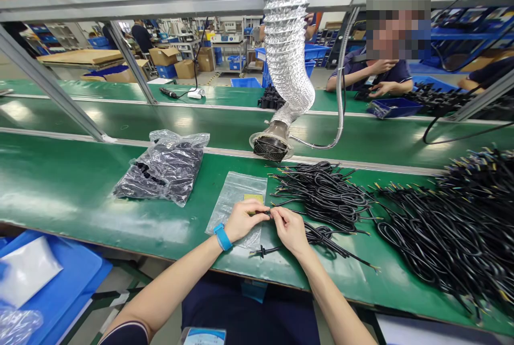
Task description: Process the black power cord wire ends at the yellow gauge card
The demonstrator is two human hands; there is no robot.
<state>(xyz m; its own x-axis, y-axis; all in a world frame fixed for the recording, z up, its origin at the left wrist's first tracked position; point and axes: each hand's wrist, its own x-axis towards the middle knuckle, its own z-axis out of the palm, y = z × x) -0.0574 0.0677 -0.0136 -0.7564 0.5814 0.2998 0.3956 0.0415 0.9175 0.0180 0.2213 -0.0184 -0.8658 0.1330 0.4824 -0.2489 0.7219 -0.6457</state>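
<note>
Black cable (265,212) (mostly hidden) lies between left hand (243,220) and right hand (290,230).

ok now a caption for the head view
Two bare hands pinch a black cable end over a green workbench, with bundled black cables to the right

One foil duct (287,29), one wristband (223,237) (blue).

Ribbed silver duct (286,34), one, hanging above the green bench (80,173). Cardboard boxes (164,57), several, in the background. Dark-blue tray (397,111), one, near a person (357,66) across the bench. White sheet (32,270), one, on blue plastic (76,275), lower left.
</note>
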